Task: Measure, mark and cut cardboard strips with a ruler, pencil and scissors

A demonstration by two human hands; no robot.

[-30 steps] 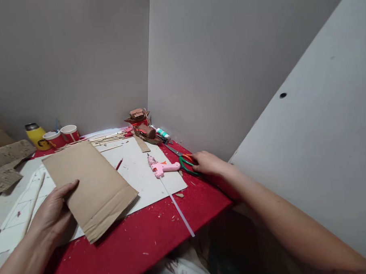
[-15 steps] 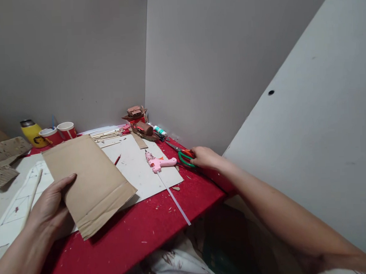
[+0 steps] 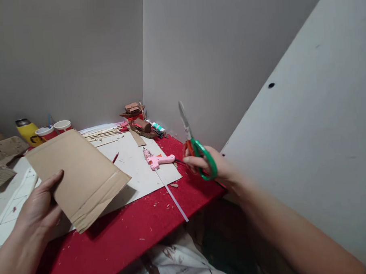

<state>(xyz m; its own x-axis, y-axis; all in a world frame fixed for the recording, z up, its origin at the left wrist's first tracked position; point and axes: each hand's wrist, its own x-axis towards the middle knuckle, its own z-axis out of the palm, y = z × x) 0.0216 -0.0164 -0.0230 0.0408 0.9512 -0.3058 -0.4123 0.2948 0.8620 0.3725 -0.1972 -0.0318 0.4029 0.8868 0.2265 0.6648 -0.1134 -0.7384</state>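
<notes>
A flat piece of brown cardboard (image 3: 81, 173) is gripped in my left hand (image 3: 40, 208), thumb on top and fingers hidden beneath, tilted above the table. My right hand (image 3: 208, 160) holds scissors (image 3: 203, 154) with one green and one orange handle, raised off the table at the right. Their blades point up and look closed together. Left of that hand, a pink glue gun (image 3: 159, 159) lies on a white board (image 3: 136, 171), a long clear glue stick (image 3: 173, 198) sticking out of it toward the front edge.
Thin wooden sticks (image 3: 102, 133), a brown model boat (image 3: 143, 128) and a small glue bottle (image 3: 158, 127) lie at the back. Cups (image 3: 63, 126) and a yellow bottle (image 3: 26, 131) stand back left. Grey walls border the red table (image 3: 138, 227).
My right hand has lifted the scissors off the table, and their blades have swung upward. The cardboard in my left hand has shifted a little left in view.
</notes>
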